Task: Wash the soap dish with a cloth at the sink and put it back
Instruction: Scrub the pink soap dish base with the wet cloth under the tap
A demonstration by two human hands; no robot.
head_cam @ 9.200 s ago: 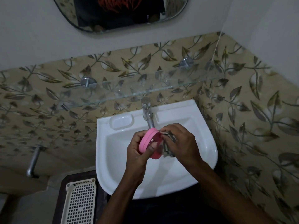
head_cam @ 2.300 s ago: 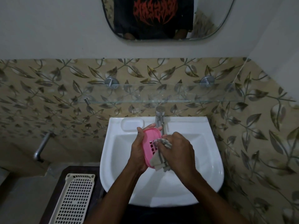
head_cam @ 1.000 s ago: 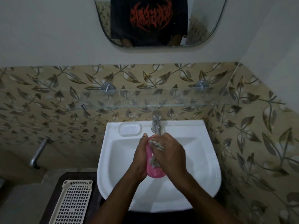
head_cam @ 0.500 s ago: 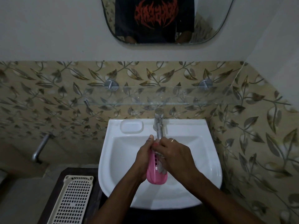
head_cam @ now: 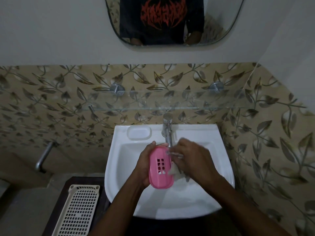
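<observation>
Cream perforated tray [head_cam: 76, 210] sits low left, beside the white sink [head_cam: 113, 167]. My left hand [head_cam: 144, 165]: grip clamped round the pink soap dish [head_cam: 160, 172], fingers curled behind it, slotted face toward me. The dish is held over the basin, its far end just beside the tap [head_cam: 167, 132] spout. A pale cloth [head_cam: 173, 169] touches the dish's right edge. My right hand [head_cam: 194, 160], blurred: grip closed on the cloth.

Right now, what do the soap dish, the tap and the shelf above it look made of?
Soap dish: probably moulded plastic, glossy pink, with clean square drain holes. Tap: metal, seemingly chromed, bright and reflective. Shelf: clear glass; the leaf tiles show through it.
</observation>
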